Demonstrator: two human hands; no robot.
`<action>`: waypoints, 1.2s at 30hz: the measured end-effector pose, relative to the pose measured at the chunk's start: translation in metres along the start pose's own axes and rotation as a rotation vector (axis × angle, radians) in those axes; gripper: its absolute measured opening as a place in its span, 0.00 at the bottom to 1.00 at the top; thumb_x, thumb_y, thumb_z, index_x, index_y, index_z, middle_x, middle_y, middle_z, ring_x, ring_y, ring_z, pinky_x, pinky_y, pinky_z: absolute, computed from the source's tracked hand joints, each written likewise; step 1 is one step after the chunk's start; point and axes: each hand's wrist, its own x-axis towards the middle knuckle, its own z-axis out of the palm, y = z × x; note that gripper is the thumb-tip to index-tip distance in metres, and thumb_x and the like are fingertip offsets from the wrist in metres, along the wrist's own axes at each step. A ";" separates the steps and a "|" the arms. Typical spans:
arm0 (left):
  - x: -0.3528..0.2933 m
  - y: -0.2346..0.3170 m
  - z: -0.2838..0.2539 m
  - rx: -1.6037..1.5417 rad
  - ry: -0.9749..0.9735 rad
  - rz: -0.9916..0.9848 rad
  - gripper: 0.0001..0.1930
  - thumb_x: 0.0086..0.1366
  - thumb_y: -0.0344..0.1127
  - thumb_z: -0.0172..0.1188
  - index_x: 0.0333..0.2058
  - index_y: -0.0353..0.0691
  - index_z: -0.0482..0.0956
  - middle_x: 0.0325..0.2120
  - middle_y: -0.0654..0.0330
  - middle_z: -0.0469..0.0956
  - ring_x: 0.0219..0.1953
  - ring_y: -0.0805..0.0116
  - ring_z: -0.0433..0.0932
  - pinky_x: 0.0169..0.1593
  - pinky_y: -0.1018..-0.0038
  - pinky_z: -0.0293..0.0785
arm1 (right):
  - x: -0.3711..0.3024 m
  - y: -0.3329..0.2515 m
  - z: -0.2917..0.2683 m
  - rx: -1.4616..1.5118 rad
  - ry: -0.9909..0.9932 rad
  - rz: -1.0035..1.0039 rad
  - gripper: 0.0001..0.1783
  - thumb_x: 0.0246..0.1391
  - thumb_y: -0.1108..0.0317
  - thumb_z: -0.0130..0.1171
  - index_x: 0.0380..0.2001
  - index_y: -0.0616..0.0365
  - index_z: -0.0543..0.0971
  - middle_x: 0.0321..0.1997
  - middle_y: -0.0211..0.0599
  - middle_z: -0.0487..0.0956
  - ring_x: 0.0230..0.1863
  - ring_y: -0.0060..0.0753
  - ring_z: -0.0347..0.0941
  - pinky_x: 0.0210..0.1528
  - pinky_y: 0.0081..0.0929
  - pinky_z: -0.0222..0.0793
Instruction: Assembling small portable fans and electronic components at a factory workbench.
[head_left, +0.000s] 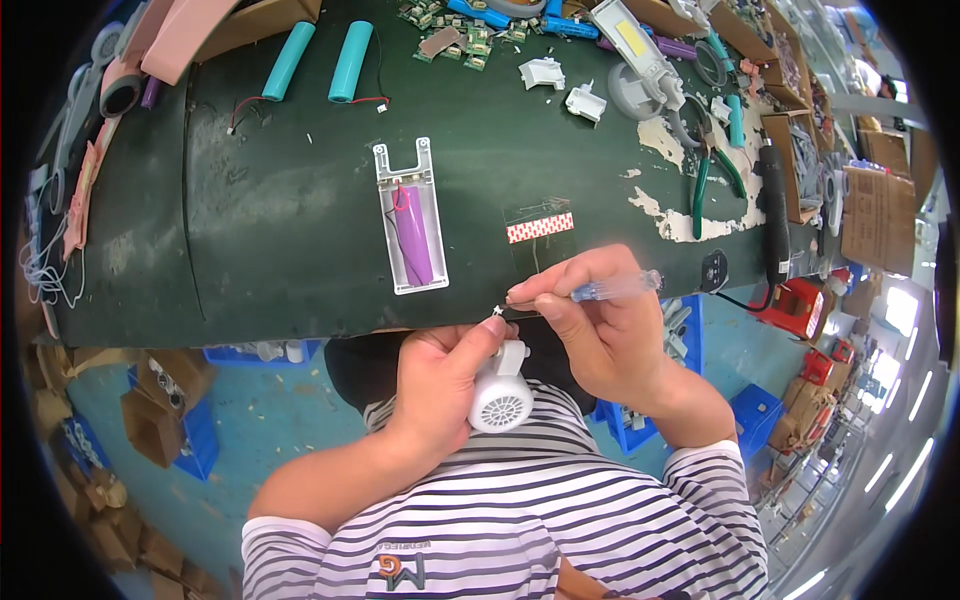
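Observation:
My left hand (437, 372) is closed around a white plastic part with a round grille (502, 402), just past the bench's near edge. Between its thumb and fingertips a tiny white piece (498, 311), perhaps a connector, pokes up. In my right hand (618, 335), a screwdriver with a clear bluish handle (622, 287) is pinched near its thin shaft, which points left at the tiny piece. Whether the tip touches it I cannot tell. Beyond my hands, a white open housing (437, 265) lies on the bench, holding a purple battery cell (412, 235) with red and black wires.
On the dark green bench (270, 230) lie two teal battery cells (351, 62), small circuit boards (470, 45), white plastic pieces (585, 102), green-handled pliers (702, 190) and a red-and-white patterned strip (540, 228). Cardboard boxes (795, 165) line the right side. Blue bins (200, 440) stand below.

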 end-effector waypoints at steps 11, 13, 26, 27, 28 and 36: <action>0.002 -0.002 -0.005 0.015 -0.044 -0.013 0.07 0.71 0.32 0.60 0.43 0.36 0.81 0.37 0.56 0.83 0.37 0.68 0.82 0.39 0.68 0.82 | 0.006 -0.002 -0.005 -0.159 -0.061 -0.060 0.04 0.61 0.75 0.65 0.37 0.61 0.79 0.39 0.39 0.83 0.35 0.35 0.85 0.34 0.28 0.80; 0.001 -0.001 -0.004 0.009 -0.044 -0.011 0.07 0.71 0.32 0.60 0.43 0.36 0.81 0.37 0.56 0.83 0.37 0.68 0.82 0.39 0.68 0.82 | 0.008 -0.008 -0.011 -0.253 -0.246 -0.068 0.09 0.67 0.80 0.54 0.44 0.63 0.65 0.41 0.50 0.83 0.46 0.34 0.84 0.48 0.28 0.81; 0.001 0.000 -0.003 -0.006 -0.047 -0.013 0.08 0.71 0.32 0.59 0.43 0.35 0.81 0.37 0.55 0.83 0.37 0.68 0.82 0.39 0.68 0.82 | 0.011 -0.004 -0.008 -0.234 -0.165 -0.158 0.05 0.61 0.77 0.63 0.38 0.60 0.77 0.39 0.39 0.84 0.35 0.35 0.85 0.34 0.29 0.81; 0.001 -0.001 -0.003 -0.004 -0.047 -0.009 0.08 0.71 0.32 0.59 0.44 0.34 0.81 0.37 0.55 0.83 0.37 0.68 0.83 0.39 0.69 0.82 | 0.011 -0.003 -0.008 -0.213 -0.167 -0.162 0.06 0.60 0.77 0.63 0.38 0.60 0.76 0.39 0.38 0.84 0.34 0.35 0.86 0.34 0.28 0.81; 0.002 -0.001 -0.003 -0.004 -0.047 -0.009 0.08 0.71 0.32 0.59 0.44 0.34 0.81 0.37 0.55 0.83 0.37 0.68 0.83 0.39 0.69 0.82 | 0.011 -0.003 -0.008 -0.192 -0.170 -0.166 0.06 0.60 0.77 0.63 0.39 0.59 0.76 0.39 0.37 0.85 0.34 0.34 0.86 0.34 0.28 0.81; 0.001 0.002 0.001 -0.035 -0.035 -0.030 0.07 0.69 0.31 0.61 0.40 0.33 0.83 0.35 0.57 0.84 0.35 0.70 0.81 0.39 0.71 0.78 | 0.014 -0.006 -0.012 -0.293 -0.238 -0.253 0.09 0.57 0.78 0.65 0.40 0.58 0.77 0.39 0.37 0.85 0.34 0.36 0.86 0.35 0.29 0.82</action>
